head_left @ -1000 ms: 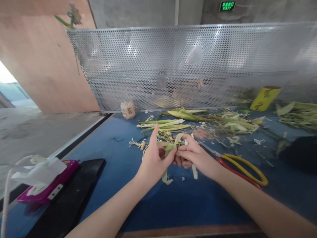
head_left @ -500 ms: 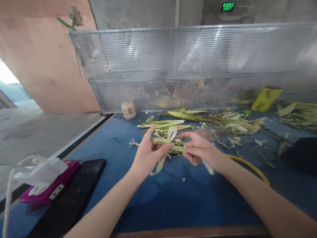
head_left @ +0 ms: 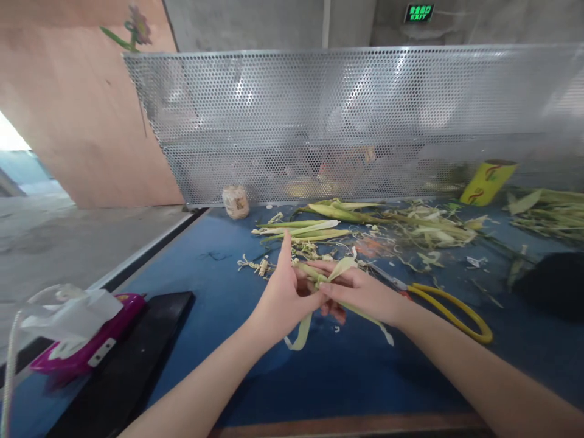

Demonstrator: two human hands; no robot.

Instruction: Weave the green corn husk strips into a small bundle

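Pale green leaf strips (head_left: 300, 333), which look like corn husk, are pinched between both hands over the blue table. My left hand (head_left: 285, 298) grips them with thumb and fingers, its index finger pointing up. My right hand (head_left: 353, 291) holds the same strips from the other side, its thumb close to the left thumb. One end hangs below the left hand, another trails under the right wrist, and a folded piece sticks up above the right fingers. Beside the right forearm lie scissors with yellow handles (head_left: 456, 310), their blades partly behind the hand. Small knotted husk pieces (head_left: 255, 266) lie beyond the left hand.
Long husk leaves (head_left: 340, 213) and shredded scraps (head_left: 433, 225) cover the table's back. A perforated metal screen (head_left: 274, 121) stands behind. A yellow roll (head_left: 488, 182) and a wrapped jar-like object (head_left: 236, 202) are along it. At left are a pink power strip (head_left: 91, 347) and black phone-like slab (head_left: 123, 359).
My right hand has moved left and in toward my left hand. The upright loop of strip is now a flatter fold, and the scissors show more fully.
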